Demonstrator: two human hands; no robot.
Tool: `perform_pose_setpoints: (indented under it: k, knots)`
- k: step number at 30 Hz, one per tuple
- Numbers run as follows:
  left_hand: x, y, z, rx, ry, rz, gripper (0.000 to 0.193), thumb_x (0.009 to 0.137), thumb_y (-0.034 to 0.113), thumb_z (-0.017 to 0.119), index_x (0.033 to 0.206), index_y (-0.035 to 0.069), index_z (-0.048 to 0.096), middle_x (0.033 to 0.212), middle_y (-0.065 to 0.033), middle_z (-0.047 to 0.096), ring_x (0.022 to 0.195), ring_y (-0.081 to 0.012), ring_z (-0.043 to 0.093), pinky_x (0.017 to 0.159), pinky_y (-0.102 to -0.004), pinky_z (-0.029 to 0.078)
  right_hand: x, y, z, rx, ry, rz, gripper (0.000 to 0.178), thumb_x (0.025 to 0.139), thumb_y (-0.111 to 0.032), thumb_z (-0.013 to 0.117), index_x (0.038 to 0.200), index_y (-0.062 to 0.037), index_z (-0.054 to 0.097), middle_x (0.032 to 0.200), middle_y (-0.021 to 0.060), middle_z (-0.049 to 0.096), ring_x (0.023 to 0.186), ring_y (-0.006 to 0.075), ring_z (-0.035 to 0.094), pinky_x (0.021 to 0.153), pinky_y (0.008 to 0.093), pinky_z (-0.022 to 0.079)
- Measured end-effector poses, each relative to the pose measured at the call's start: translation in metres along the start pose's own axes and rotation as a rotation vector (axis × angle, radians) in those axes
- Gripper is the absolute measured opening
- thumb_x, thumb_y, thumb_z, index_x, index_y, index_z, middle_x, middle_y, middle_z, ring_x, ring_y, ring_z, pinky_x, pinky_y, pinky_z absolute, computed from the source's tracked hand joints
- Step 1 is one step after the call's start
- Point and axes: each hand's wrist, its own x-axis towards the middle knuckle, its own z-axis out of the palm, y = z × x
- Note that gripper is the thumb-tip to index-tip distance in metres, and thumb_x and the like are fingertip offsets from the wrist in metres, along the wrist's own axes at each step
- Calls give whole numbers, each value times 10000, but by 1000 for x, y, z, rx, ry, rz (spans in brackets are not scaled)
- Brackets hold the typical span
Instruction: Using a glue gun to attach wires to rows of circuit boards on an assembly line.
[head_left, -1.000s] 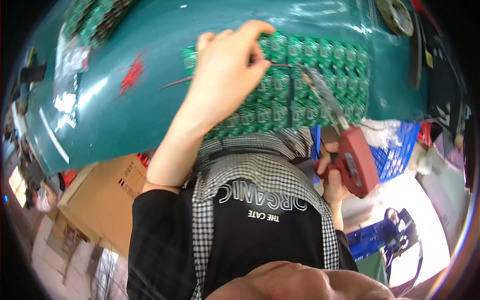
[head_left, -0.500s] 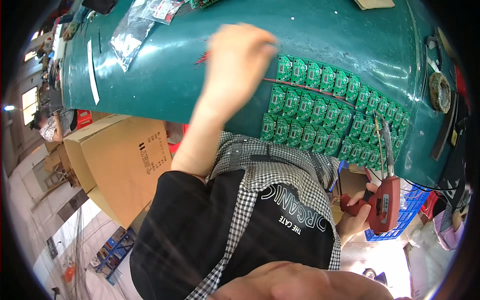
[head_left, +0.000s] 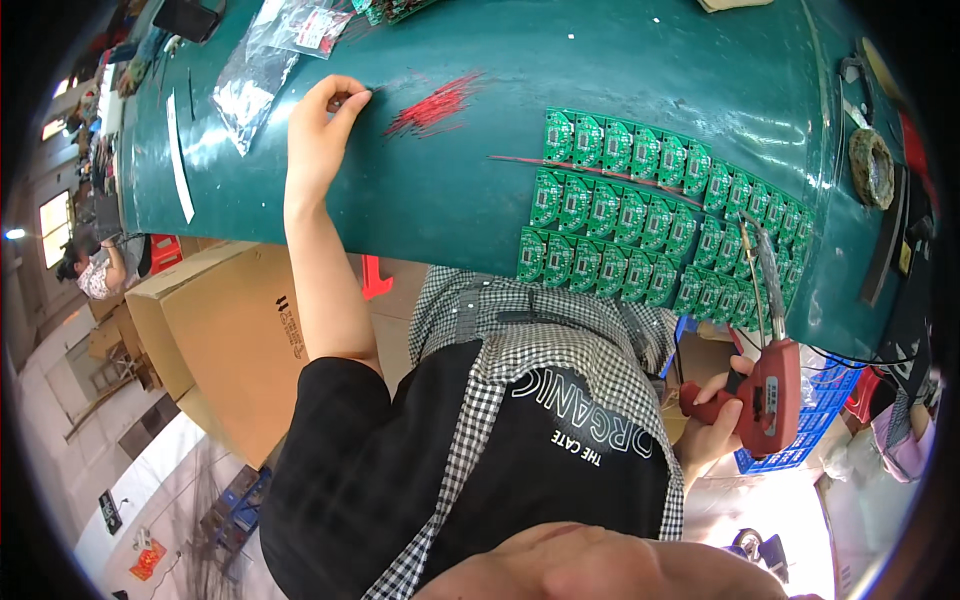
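In my right hand (head_left: 712,420) is a red soldering gun (head_left: 778,400), gripped by its handle. Its long metal tip reaches over the right-hand block of green circuit boards (head_left: 710,250). My left hand (head_left: 325,125) is over the table on the left, thumb and fingertips pressed together in a pinch; what they hold, if anything, is too small to make out. Just right of that hand lies a loose pile of thin red wires (head_left: 437,105). More rows of green circuit boards (head_left: 605,205) stand at the middle, with red and dark wires (head_left: 560,163) lying along them.
The green tabletop (head_left: 440,200) carries clear plastic bags (head_left: 255,90), a white strip (head_left: 180,160) and a dark phone-like object (head_left: 187,18). A brown ring-shaped roll (head_left: 872,168) sits at the right edge. Below stand a cardboard box (head_left: 230,330) and a blue crate (head_left: 815,430).
My left hand has swept left, away from the boards and past the red wires, uncovering the pile. My right hand with the soldering gun has hardly moved.
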Motion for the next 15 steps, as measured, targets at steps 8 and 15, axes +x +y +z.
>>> perform_pose_setpoints:
  k: [8,15]
  knots:
    - [-9,44,14,-414,84,-266,154,747,-12,613,901,-18,604,762,-18,601,718,-70,533,695,-196,419,-1,-1,-6,53,27,40,548,783,-323,610,1133,37,389,1032,166,498,527,128,484,446,235,409]
    - [-16,163,98,-421,-346,133,286,721,-20,620,998,24,564,722,11,584,686,-66,470,659,-205,379,5,3,-3,143,-52,36,580,789,-281,627,1189,44,361,1031,192,515,541,139,494,482,238,442]
